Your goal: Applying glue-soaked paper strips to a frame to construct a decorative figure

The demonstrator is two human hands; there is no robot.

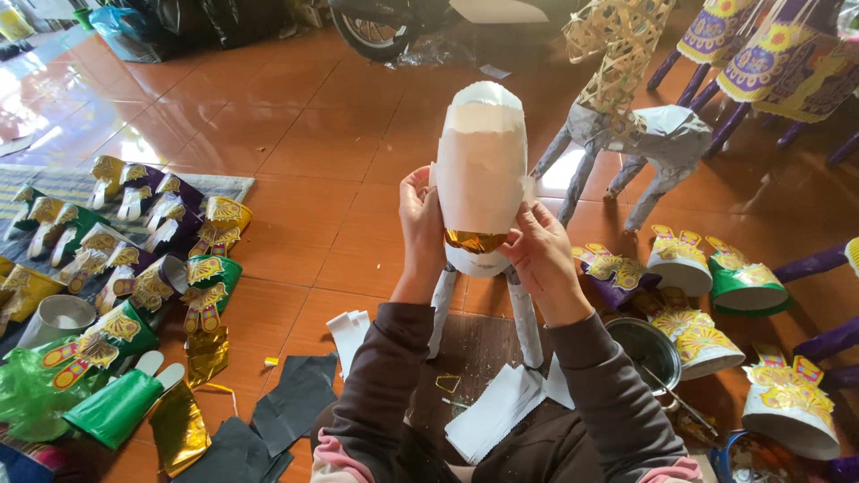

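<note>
Centre of the floor point(295, 152), the paper-covered figure body point(480, 170) stands on its legs, left hand point(420, 224) on its left side, right hand point(540, 255) on its right, a foil band point(474, 241) between them. Just before the legs lie paper sheets point(492, 411). Left, rows of decorated paper heads point(134, 241) cover a mat point(63, 183), dark sheets point(291, 402) near the person. Right, a bowl point(644, 349) sits beside more paper hats point(716, 277). Behind, a bamboo-frame horse figure point(626, 116) stands, and a motorbike wheel point(371, 34) farther back.
</note>
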